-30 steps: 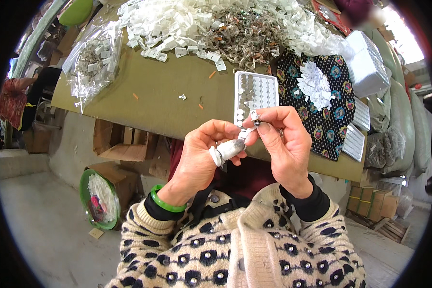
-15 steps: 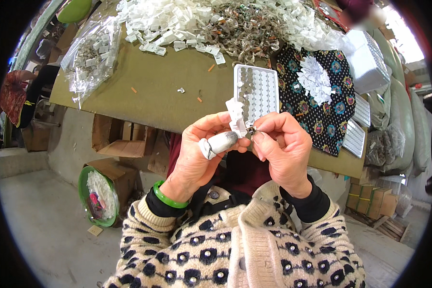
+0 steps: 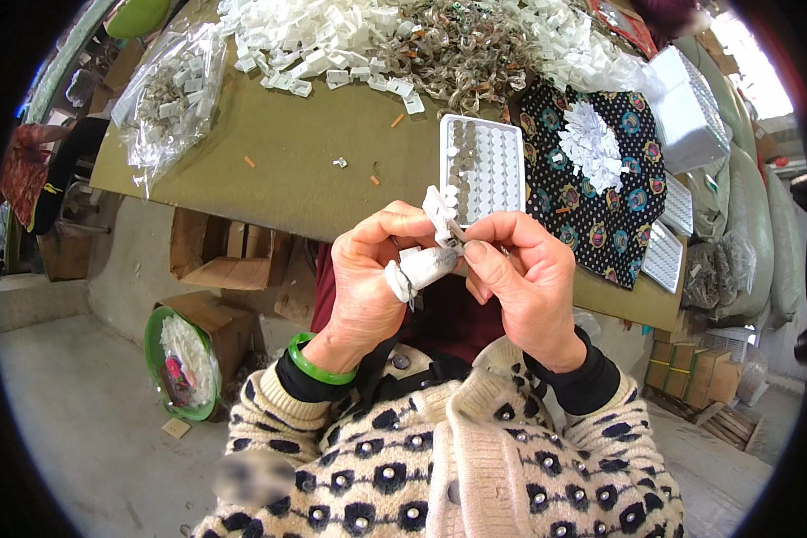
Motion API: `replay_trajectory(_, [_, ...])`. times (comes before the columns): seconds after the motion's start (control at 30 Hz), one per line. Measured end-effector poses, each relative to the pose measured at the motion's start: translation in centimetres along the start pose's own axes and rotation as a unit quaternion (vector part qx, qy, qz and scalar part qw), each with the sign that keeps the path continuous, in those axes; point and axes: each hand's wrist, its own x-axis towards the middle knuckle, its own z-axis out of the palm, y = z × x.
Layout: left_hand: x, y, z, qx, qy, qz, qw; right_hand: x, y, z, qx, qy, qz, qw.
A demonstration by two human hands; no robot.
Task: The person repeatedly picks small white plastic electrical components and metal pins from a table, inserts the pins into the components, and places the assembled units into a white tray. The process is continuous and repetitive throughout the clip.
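Observation:
My left hand (image 3: pixel 365 269) is closed around a small white plastic casing (image 3: pixel 438 211), which stands up between thumb and fingers. One of its fingers wears a white finger cover (image 3: pixel 420 272) with a blackened tip, tied with dark thread. My right hand (image 3: pixel 536 280) pinches a tiny part against the casing's lower end; the fingertips hide most of it, so its kind is unclear. Just beyond the hands lies a white tray (image 3: pixel 504 170) of round pockets, with several round grey discs (image 3: pixel 463 148) along its left side.
Heaped white casings (image 3: pixel 323 40) and a pile of wired parts (image 3: pixel 457 58) cover the table's far side. A clear bag (image 3: pixel 172 108) lies left. At right, white pieces (image 3: pixel 592 148) rest on patterned black cloth (image 3: pixel 554 202), beside stacked trays (image 3: pixel 686 112). A green basin (image 3: pixel 157 359) stands on the floor.
My right fingertips have moved slightly left and up against the casing. The left hand has turned a little, tilting the casing and bringing the covered finger right.

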Motion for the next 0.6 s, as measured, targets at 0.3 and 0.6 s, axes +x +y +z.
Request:
replay_trajectory(0.3, [-0.2, 1.0, 0.5, -0.045, 0.053, -0.072, 0.995, 0.5, 2.1, 0.8, -0.294, 0.032, -0.329, 0.897])
replay_trajectory(0.6, [-0.3, 1.0, 1.6, 0.099, 0.107, -0.019, 0.989, 1.4, 3.3, 0.6, -0.423, 0.057, -0.491, 0.76])
